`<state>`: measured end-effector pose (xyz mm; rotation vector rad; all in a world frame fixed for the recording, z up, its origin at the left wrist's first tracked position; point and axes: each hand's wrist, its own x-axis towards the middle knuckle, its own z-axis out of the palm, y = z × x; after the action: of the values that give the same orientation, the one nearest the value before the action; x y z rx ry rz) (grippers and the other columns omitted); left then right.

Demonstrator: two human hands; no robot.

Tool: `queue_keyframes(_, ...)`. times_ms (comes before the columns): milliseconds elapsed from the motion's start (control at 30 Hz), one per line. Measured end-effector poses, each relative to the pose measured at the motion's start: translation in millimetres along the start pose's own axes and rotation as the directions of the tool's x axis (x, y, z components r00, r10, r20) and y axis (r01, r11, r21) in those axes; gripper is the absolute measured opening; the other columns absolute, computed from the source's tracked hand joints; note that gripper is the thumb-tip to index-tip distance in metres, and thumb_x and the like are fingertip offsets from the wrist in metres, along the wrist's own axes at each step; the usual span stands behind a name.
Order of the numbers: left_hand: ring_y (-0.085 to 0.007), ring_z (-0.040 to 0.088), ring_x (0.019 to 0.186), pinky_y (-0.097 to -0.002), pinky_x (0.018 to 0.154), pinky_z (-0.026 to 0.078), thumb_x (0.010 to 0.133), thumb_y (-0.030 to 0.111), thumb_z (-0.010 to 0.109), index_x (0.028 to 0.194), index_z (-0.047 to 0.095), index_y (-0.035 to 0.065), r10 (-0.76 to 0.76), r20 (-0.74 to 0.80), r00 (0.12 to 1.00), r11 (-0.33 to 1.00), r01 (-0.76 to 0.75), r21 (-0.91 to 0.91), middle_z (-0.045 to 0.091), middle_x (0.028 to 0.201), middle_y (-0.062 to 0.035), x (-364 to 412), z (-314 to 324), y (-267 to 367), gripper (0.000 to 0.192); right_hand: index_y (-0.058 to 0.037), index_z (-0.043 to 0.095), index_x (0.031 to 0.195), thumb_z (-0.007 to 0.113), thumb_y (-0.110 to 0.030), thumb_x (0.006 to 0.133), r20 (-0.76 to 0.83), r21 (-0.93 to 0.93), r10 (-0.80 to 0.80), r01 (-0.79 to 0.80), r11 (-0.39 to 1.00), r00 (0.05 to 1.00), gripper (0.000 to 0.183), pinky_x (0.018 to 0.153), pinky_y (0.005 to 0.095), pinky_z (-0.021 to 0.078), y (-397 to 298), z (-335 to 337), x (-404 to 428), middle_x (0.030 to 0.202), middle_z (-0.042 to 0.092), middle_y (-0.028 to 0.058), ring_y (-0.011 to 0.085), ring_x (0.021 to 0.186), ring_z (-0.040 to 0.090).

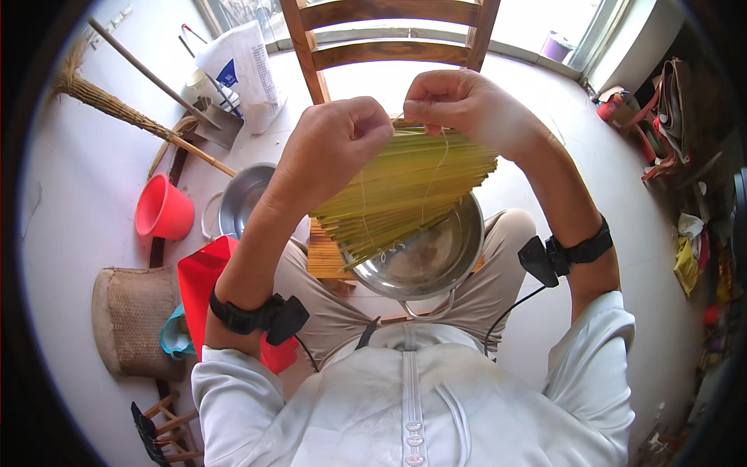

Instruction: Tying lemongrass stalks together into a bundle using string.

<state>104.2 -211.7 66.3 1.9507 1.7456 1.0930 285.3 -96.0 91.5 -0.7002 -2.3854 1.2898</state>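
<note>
A mat of green-yellow plant stalks (402, 181), bound with white thread (436, 169), slants over a round stainless steel basin (429, 274). Small thread loops show along the mat's lower edge. My left hand (344, 146) is curled at the mat's upper left edge; its fingertips and anything in them are hidden. Close by on the right, my right hand (455, 102) pinches the thread above the mat's upper edge. A short strand shows between the two hands. Under the basin, a wooden seat (327, 257) is partly visible between my knees.
A wooden chair back (391, 52) stands ahead. At left are a second metal pot (248, 187), a pink bucket (165, 208), a broom (122, 111), a shovel (219, 125), a white sack (248, 76) and a woven basket (134, 321). Folded bags (671, 111) lie at right.
</note>
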Motion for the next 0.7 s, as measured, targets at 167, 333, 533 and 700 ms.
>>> queue_keyframes(167,-0.0167,0.061,0.068,-0.0303,0.068,0.050,0.087,0.016,0.064,0.090,0.064,-0.0019,0.022,0.017,1.000,0.999,-0.022,0.030,0.065,0.074,-0.0094,4,5,-3,0.018,-0.0059,0.065,0.092,0.063,-0.026,0.094,-0.011,0.035,0.027,-0.027,0.999,1.000,0.020,0.071,0.0220,0.0464,10,3,-1,0.078,0.061,-0.0022,0.0055,0.074,0.056)
queue_keyframes(333,-0.0245,0.062,0.065,-0.0341,0.064,0.049,0.085,0.017,0.062,0.088,0.064,-0.0018,0.046,-0.030,0.998,0.999,-0.047,-0.021,0.065,0.072,-0.0146,5,10,-8,0.019,-0.0067,0.065,0.093,0.061,-0.026,0.095,-0.051,0.003,-0.021,0.022,1.000,0.998,0.019,0.072,0.0218,0.0471,16,5,3,0.078,0.060,-0.0032,0.0053,0.074,0.056)
queue_keyframes(533,-0.0112,0.060,0.071,-0.0273,0.069,0.050,0.089,0.019,0.065,0.094,0.063,-0.0003,-0.023,0.058,0.998,0.997,0.018,0.075,0.064,0.076,-0.0065,12,2,3,0.020,-0.0077,0.065,0.092,0.062,-0.027,0.094,-0.070,0.017,0.015,-0.014,1.000,0.997,0.020,0.070,0.0215,0.0474,8,3,2,0.078,0.060,-0.0033,0.0053,0.073,0.057)
queue_keyframes(700,-0.0192,0.066,0.074,-0.0318,0.068,0.050,0.087,0.019,0.062,0.097,0.068,0.0050,0.166,-0.178,0.970,0.984,-0.175,-0.032,0.069,0.082,-0.0102,16,3,-12,0.018,-0.0081,0.065,0.092,0.063,-0.029,0.093,-0.077,0.011,-0.011,0.011,1.000,0.997,0.021,0.070,0.0217,0.0469,21,-3,8,0.075,0.059,-0.0030,0.0059,0.072,0.057)
